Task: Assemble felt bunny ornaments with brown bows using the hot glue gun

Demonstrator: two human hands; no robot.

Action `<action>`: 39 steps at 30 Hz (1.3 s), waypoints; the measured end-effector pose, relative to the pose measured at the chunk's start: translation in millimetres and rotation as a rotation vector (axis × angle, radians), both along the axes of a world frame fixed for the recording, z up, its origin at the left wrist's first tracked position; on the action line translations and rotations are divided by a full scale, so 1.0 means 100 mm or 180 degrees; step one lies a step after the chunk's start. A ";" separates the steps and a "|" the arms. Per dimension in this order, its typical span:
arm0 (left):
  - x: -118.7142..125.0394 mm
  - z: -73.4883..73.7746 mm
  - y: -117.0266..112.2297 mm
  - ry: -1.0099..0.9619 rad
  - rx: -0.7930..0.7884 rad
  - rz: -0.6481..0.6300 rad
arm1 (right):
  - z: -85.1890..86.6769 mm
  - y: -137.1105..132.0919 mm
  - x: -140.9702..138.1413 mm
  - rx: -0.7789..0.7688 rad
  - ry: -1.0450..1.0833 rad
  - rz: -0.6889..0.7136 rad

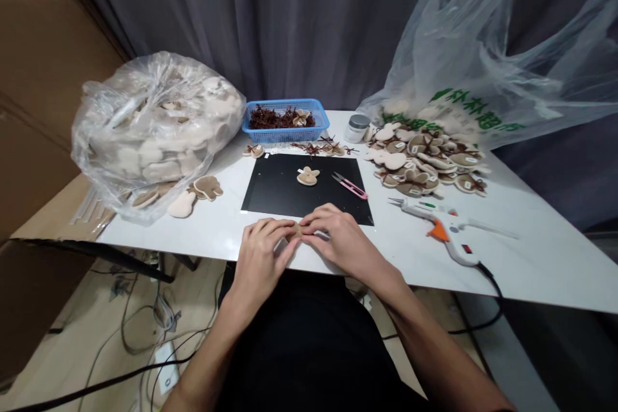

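My left hand (pixel 264 244) and my right hand (pixel 340 238) meet at the table's front edge, fingertips pinched together. Between them is a small tan fabric piece (pixel 298 230), mostly hidden by the fingers, so its full shape cannot be made out. Just beyond, on a black mat (pixel 275 190), lies a cream and tan bunny-shaped fabric patch (pixel 308 176) with a small white tag. Pink-handled thread snips (pixel 355 189) rest on the mat to its right, their blades pointing away to the left.
Behind the mat stands a blue basket (pixel 287 135) of brown bows, beside a grey-lidded jar (pixel 356 129). A glue gun (pixel 447 225) lies at right, its cord over the edge. A plastic bag of fabric pieces (pixel 159 135) fills the left; finished-looking patches (pixel 425 158) heap at right.
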State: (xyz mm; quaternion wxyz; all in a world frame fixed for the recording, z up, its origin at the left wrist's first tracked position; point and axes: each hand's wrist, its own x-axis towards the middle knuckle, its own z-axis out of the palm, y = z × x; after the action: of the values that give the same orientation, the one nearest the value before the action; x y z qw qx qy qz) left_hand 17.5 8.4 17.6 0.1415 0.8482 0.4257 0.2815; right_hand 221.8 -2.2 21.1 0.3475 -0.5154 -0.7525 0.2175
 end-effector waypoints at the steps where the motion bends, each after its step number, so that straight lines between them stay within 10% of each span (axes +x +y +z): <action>1: 0.00 0.01 0.00 0.0031 0.0002 0.0003 | 0.02 0.01 0.01 -0.0030 -0.0070 0.0050; 39: -0.01 0.12 0.17 0.0158 -0.0538 0.0022 | -0.02 0.16 0.08 -0.0352 0.0701 0.0353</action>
State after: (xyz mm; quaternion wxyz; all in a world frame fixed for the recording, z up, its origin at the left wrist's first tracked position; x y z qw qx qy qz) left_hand 16.7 25.4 29.1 0.2010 0.8385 0.4542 0.2240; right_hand 229.4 14.1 18.7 0.3864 -0.4645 -0.7240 0.3328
